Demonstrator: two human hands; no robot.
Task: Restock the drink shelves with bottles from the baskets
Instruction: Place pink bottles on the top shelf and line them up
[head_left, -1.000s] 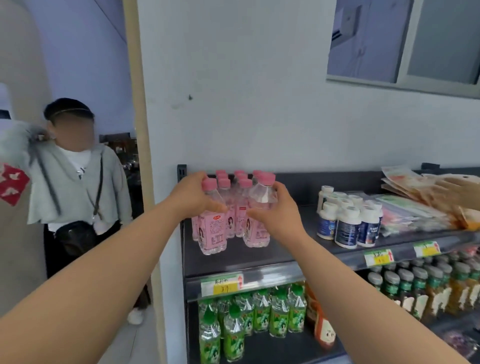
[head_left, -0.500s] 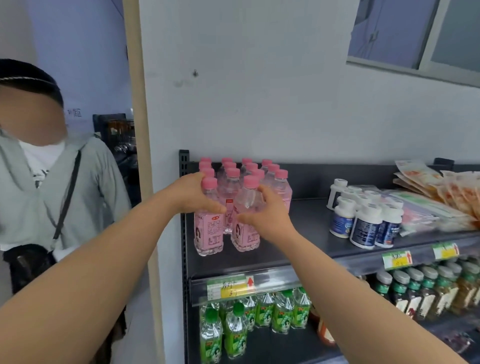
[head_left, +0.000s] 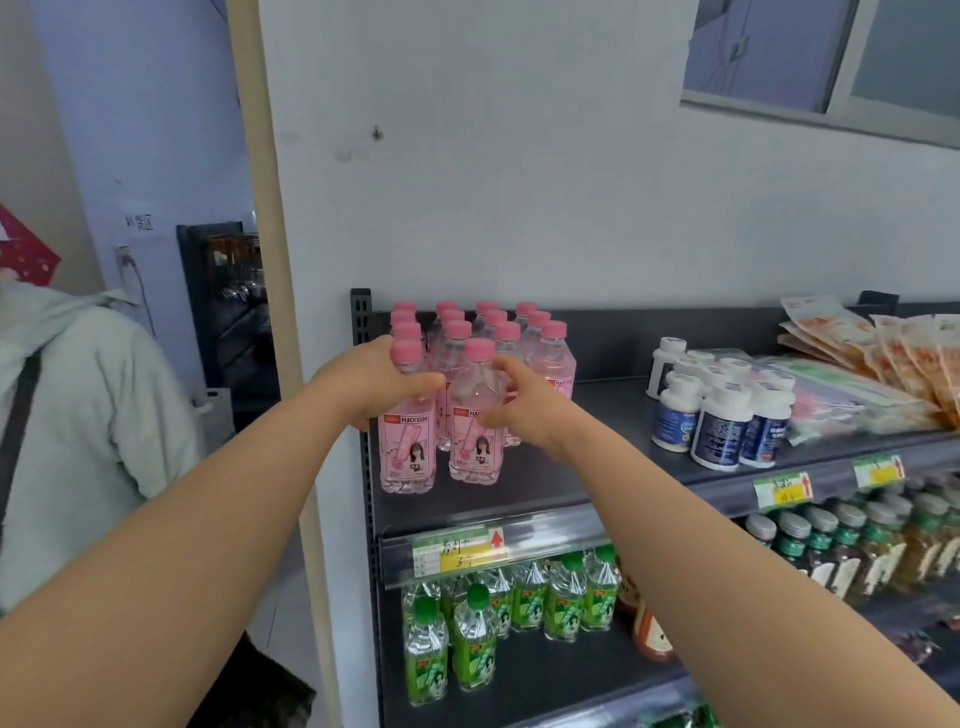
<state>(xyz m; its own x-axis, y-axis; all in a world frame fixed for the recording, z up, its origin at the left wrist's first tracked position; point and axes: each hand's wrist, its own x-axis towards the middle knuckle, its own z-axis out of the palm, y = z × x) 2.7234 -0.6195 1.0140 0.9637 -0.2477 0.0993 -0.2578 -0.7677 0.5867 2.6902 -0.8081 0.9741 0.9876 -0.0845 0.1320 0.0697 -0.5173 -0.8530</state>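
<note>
- Two front peach soda bottles, the left bottle (head_left: 408, 447) and the right bottle (head_left: 474, 441), stand on the top shelf (head_left: 613, 415) ahead of a block of pink-capped bottles (head_left: 514, 332).
- My left hand (head_left: 376, 379) has its grip wrapped on the left bottle; my right hand (head_left: 524, 402) clamps the right one.
- I judge this block nearly stocked; no baskets in view, so what remains is unknown.
- Green bottles (head_left: 519, 603) fill the shelf below.

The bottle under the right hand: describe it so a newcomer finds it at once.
On the top shelf, the left end holds pink-capped peach soda bottles. It is the front-row bottle right of the left hand's; the right hand touches only this one.
</note>
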